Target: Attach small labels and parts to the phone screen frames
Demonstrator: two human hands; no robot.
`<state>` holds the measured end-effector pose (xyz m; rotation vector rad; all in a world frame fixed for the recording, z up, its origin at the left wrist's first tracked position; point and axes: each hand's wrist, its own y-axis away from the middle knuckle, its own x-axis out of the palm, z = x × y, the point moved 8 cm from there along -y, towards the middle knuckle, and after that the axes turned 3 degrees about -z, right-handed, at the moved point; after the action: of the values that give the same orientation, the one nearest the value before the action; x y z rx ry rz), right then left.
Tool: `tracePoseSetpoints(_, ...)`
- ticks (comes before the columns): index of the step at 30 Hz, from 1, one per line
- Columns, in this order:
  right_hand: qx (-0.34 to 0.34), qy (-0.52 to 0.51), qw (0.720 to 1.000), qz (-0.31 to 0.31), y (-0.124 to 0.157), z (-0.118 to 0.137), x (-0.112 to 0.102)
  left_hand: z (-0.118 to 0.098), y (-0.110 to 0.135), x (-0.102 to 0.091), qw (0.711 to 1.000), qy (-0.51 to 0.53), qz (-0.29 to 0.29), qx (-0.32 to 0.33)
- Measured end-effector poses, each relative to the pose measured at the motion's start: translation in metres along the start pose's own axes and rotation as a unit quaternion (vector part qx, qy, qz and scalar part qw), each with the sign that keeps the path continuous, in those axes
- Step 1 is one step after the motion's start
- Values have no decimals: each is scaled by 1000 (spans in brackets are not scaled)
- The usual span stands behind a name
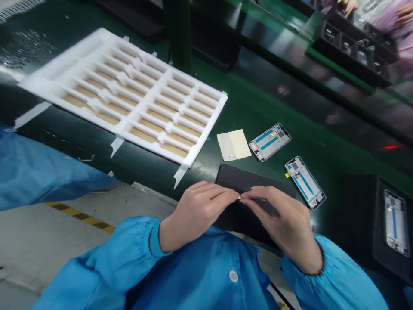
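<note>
Over a black pad (pixel 254 176), my left hand (pixel 201 206) and my right hand (pixel 285 219) meet fingertip to fingertip. Both are closed in a pinch. A tiny whitish piece (pixel 239 197) shows between their tips, too small to name. Just beyond the pad lies a paper sheet, part grey and part cream (pixel 240 144), with a small pale strip on it. To its right rests a phone frame with blue strips (pixel 270 142). A second phone frame (pixel 305 183), with a yellow tab, lies near my right hand.
A white foam tray with slots (pixel 142 107) is taped to the green table at left. Another phone frame (pixel 396 224) sits on a black block at far right. Across the bench are black compartment bins (pixel 351 47) and another person's hands. A blue sleeve (pixel 48 170) reaches in at left.
</note>
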<state>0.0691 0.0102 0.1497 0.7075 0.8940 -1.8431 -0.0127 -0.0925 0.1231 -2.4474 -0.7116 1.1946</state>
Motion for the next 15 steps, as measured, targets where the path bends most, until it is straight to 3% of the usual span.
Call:
tracePoseSetpoints(5,-12,-4,999,-33,10,-1,1,1,1,0,1000,2,-5,5)
tracePoseSetpoints(8,-61,16,996,-62,26,-4,3,1,0,-1,1000,-1,-7,8)
tracePoseSetpoints(15,-149,79,985,-48,43,-7,19,-2,-1,2,1000,-11,13,19)
